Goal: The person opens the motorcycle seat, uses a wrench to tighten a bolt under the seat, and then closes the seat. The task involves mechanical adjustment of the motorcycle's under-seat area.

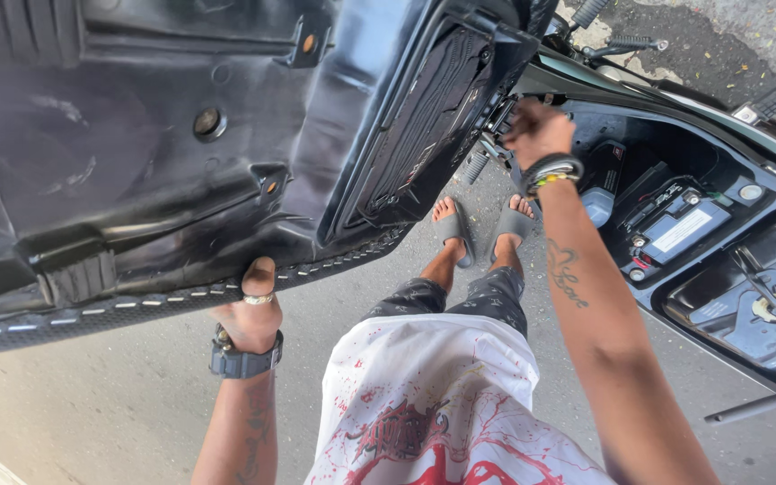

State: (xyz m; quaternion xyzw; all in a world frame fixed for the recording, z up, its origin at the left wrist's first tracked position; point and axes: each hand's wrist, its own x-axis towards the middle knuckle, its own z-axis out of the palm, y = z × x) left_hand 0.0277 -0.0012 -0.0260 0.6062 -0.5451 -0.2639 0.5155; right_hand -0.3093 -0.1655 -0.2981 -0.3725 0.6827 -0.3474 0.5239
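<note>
Propping raised scooter seat [163, 153] with left hand [251, 310] gripping edge; right hand [536, 130] closed at hinge [494, 135]. Grip slipping means seat dropping, pinching your fingers.

The left hand [253, 310] holds the edge of the lifted black scooter seat [154, 153]. The right hand [539, 130] grips the seat hinge [496, 135], just beside the battery [675, 229] in the open scooter body [747, 260].

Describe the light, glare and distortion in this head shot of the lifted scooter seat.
Head view: daylight, strongest top right on the pavement; soft sheen on the seat underside that the left hand grips at its edge; the right hand at the hinge is sharp; the wide lens bends the seat edge and stretches the arms; the battery bay sits in shade.
</note>
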